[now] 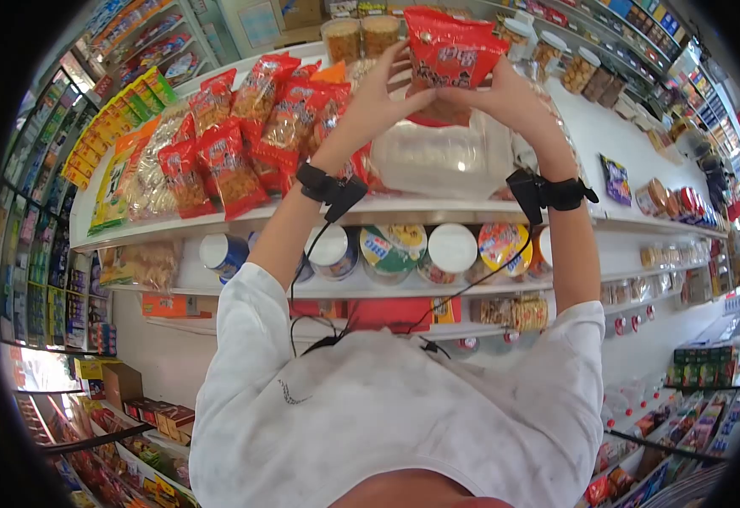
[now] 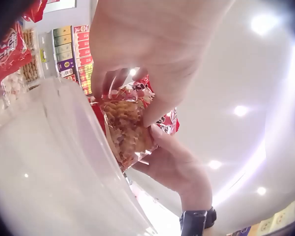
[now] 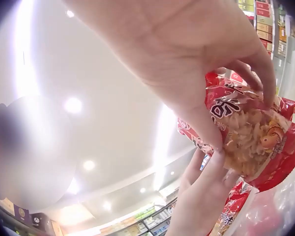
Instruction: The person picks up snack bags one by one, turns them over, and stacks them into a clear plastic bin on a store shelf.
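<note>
Both hands hold one red snack bag [image 1: 455, 49] up over the shelf. Through its clear window, brown twisted snack pieces show in the left wrist view [image 2: 125, 125] and the right wrist view. My left hand [image 1: 380, 106] grips the bag's left side, thumb along the lower edge. My right hand [image 1: 514, 102] grips the right side, its thumb close to the other thumb. Below the bag sits a clear plastic container [image 1: 442, 161]. To the left lies a heap of similar red snack bags [image 1: 281, 118].
Noodle-like packs [image 1: 158, 157] lie left of the heap. Plastic jars [image 1: 549, 49] line the back right, and a purple bag [image 1: 615, 178] lies on the right shelf. White-lidded tubs [image 1: 452, 247] stand on the shelf below.
</note>
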`<state>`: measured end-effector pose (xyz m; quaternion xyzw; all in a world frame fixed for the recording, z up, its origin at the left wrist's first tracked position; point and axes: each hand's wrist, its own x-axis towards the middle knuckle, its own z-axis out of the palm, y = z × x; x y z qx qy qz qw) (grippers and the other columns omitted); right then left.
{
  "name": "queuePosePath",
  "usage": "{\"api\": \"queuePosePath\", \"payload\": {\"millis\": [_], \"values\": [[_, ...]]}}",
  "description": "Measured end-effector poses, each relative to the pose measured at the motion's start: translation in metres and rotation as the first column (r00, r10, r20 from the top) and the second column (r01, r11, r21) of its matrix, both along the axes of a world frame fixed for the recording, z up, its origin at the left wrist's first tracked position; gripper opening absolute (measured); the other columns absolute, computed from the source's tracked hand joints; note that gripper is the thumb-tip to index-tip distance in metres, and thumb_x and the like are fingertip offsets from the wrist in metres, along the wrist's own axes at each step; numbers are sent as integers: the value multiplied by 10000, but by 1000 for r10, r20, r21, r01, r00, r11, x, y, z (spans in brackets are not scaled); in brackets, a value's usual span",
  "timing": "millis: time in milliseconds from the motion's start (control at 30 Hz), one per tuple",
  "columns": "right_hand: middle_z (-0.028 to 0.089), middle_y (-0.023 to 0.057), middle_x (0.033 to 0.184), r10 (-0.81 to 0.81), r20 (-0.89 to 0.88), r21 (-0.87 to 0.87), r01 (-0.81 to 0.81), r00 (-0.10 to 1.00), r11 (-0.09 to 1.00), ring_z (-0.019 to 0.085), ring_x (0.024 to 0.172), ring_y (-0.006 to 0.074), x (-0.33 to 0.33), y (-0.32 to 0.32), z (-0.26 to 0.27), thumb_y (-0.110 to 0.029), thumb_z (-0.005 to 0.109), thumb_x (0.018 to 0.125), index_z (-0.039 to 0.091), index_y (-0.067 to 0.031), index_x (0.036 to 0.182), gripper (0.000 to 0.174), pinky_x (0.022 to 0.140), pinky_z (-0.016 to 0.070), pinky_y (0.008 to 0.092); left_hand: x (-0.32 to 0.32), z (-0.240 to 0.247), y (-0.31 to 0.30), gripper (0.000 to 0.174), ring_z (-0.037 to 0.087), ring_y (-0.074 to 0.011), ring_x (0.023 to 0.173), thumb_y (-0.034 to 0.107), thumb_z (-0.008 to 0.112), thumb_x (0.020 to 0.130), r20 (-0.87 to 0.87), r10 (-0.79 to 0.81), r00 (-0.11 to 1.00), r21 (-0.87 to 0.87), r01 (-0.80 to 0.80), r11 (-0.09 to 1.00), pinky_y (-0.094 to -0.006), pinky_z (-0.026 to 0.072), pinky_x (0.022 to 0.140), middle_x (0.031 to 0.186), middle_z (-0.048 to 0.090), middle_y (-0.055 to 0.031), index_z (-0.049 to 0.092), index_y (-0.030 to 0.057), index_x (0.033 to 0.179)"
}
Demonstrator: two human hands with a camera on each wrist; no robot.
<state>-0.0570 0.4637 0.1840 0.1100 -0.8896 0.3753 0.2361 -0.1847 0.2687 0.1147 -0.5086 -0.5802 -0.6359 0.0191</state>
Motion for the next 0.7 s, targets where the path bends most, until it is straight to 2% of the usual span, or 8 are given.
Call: {"api": "queuePosePath", "payload": {"millis": [67, 167, 233, 367, 400, 533, 633, 700], "values": [[743, 97, 1161, 17, 28, -52, -15, 999, 999, 707, 1081, 189, -18, 16, -1, -366, 934, 759, 638, -44, 1293, 691, 937, 559, 350, -14, 2, 9, 947, 486, -307, 1404, 278, 854, 880, 43, -24, 999, -53, 27, 998, -446, 448, 1151, 1527, 451, -176, 300, 87, 1623], [740, 56, 1158, -36, 182, -109, 57, 983, 992, 698, 1027, 142, -25, 28, 2, -417, 945, 727, 623, -69, 1333, 769, 872, 569, 324, -29, 2, 19, 981, 560, -316, 1341, 301, 871, 852, 98, -12, 995, -101, 22, 995, -427, 481, 1117, 1443, 538, -198, 306, 15, 1601], [736, 53, 1158, -90, 253, -155, 132, 963, 979, 700, 1017, 143, -26, 25, -1, -453, 947, 710, 621, -62, 1331, 803, 857, 576, 325, -36, 3, 18, 968, 599, -301, 1283, 287, 880, 839, 18, 25, 1000, -180, -21, 983, -409, 510, 1072, 1396, 574, -189, 338, 3, 1588], [733, 35, 1138, -194, 265, 8, 199, 945, 980, 712, 1000, 162, -49, 24, -7, -503, 927, 719, 626, -94, 1328, 793, 835, 592, 340, -69, -8, 26, 956, 657, -272, 1176, 254, 899, 803, -29, 3, 1000, -129, -7, 992, -388, 554, 989, 1307, 636, -173, 388, -10, 1566], [733, 23, 1122, -190, 388, 16, 199, 902, 980, 713, 1006, 150, -50, 20, -1, -479, 908, 759, 630, -125, 1339, 734, 839, 607, 334, -73, -10, 27, 966, 664, -260, 1153, 228, 897, 788, 21, 10, 1000, -126, -7, 992, -385, 563, 978, 1289, 646, -168, 382, -8, 1571], [722, 12, 1147, -158, 379, -40, 187, 912, 982, 693, 1036, 113, -71, 18, -18, -377, 893, 815, 630, -145, 1352, 641, 869, 627, 323, -90, -16, 31, 933, 687, -251, 1096, 175, 865, 777, 18, 30, 999, -156, -27, 987, -361, 577, 919, 1252, 675, -171, 395, -14, 1561], [700, 25, 1209, -66, 446, -131, 138, 893, 982, 673, 1107, 114, -84, 31, -24, -338, 890, 825, 626, -116, 1348, 627, 876, 625, 332, -103, -28, 47, 839, 695, -257, 1093, 194, 855, 765, -97, 56, 994, -86, -64, 994, -374, 575, 904, 1229, 691, -181, 474, -39, 1475], [656, 36, 1292, -76, 508, -216, 212, 858, 953, 650, 1173, 153, -92, 36, -26, -262, 891, 829, 613, -115, 1361, 618, 955, 597, 361, -102, -20, 48, 726, 693, -289, 1106, 240, 840, 767, -175, 106, 979, -168, -136, 976, -394, 547, 950, 1207, 706, -189, 543, -24, 1374]]}}
